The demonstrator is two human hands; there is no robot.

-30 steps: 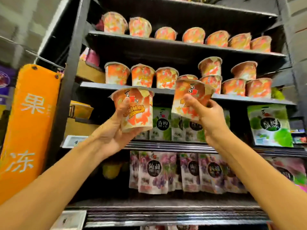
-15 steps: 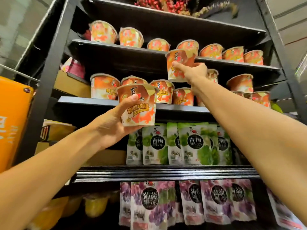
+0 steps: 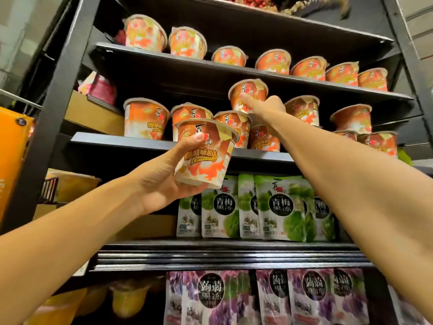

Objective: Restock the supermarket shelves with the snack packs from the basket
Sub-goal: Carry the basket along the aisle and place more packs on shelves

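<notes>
- The left hand is raised in front of the middle shelf. Its fingers are curled round the left cup, with the thumb laid on the cup's front near the rim.
- The left cup is held upright with a slight tilt, apart from the shelf, before the front edge.
- The right hand is extended further in. The right cup is grasped by it, with the thumb on the printed front. The other fingers are hidden behind the cup.
- The right cup is positioned above the row of cups on the middle shelf, just under the upper shelf. Whether it rests on the cup beneath cannot be told.
- Towards the right end of the middle shelf, cups are stacked two high.
- A further row of cups is carried on the upper shelf.
- Green pouches are stood on the shelf below; purple pouches are placed one level lower.
- An orange sign is seen at the left edge, beside the rack.
</notes>
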